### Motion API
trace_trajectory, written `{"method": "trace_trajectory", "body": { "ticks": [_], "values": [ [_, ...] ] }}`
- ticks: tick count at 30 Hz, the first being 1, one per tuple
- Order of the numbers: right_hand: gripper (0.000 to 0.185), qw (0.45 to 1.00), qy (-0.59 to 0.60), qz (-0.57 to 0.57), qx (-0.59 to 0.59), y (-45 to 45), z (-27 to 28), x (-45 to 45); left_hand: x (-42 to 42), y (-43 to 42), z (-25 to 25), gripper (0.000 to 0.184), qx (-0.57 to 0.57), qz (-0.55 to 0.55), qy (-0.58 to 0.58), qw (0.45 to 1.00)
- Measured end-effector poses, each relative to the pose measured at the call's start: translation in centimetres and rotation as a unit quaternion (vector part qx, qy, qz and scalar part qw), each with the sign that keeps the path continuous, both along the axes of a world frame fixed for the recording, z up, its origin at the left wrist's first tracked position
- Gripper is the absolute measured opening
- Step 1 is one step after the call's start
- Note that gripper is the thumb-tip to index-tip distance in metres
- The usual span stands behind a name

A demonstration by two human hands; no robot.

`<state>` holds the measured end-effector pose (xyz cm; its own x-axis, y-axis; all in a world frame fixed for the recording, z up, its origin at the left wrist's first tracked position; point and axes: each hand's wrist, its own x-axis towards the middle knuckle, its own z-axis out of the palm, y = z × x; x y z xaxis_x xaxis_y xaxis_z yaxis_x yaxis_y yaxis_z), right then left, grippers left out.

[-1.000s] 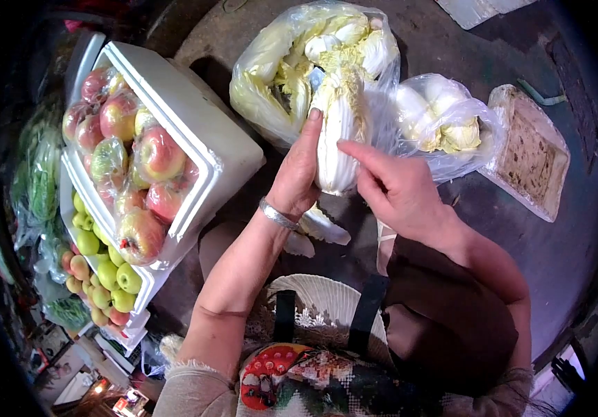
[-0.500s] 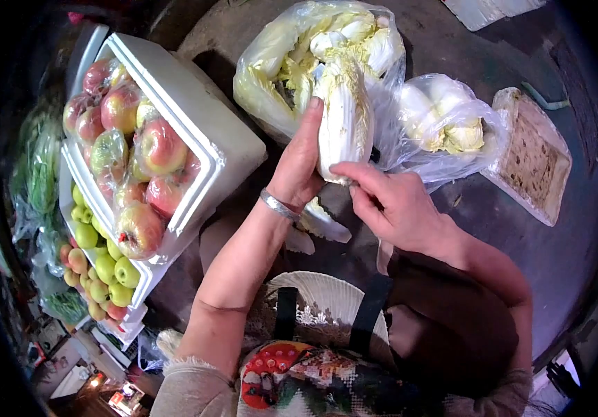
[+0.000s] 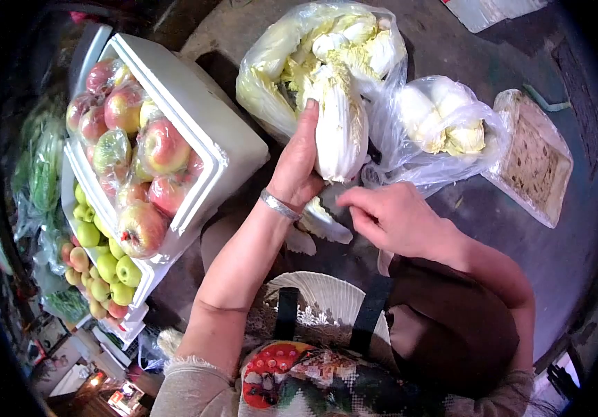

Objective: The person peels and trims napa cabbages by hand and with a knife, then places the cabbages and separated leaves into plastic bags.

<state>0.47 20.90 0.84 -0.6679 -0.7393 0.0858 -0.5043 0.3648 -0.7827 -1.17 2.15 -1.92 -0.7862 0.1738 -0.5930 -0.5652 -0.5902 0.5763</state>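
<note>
My left hand (image 3: 299, 163) is wrapped round a napa cabbage (image 3: 341, 132), thumb along its side, holding it up with the white base toward me. Just below and to the right of that base is my right hand (image 3: 403, 221), apart from the cabbage. Its fingers are curled closed; a pale narrow strip (image 3: 384, 260) shows beneath it, and what the fingers hold is hidden. Loose cut cabbage leaves (image 3: 325, 222) lie below the cabbage. Behind it, an open plastic bag (image 3: 261, 83) contains more cabbages.
A second plastic bag (image 3: 445, 115) of cabbages lies to the right, beside a stained white foam tray (image 3: 532, 160). On the left stands a white foam box (image 3: 226, 115) of wrapped apples, with green apples (image 3: 117, 270) and small peach-coloured fruit (image 3: 79, 259) below it. Bagged greens (image 3: 38, 160) are at far left.
My right hand has drawn slightly down and away from the cabbage base, which it was touching. The cabbage has tilted a little in my left hand.
</note>
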Motion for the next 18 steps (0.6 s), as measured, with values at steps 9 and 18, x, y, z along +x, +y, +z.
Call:
{"method": "trace_trajectory", "body": {
  "ticks": [9, 18],
  "values": [
    [0.024, 0.961, -0.127, -0.18, -0.166, 0.0, 0.9, -3.1, 0.4, 0.9, 0.3, 0.05, 0.113, 0.012, 0.032, 0.993],
    [0.047, 0.965, -0.114, -0.195, -0.135, 0.0, 1.8, -3.5, 0.9, 0.9, 1.0, 0.07, 0.055, 0.053, 0.103, 0.992]
  ]
}}
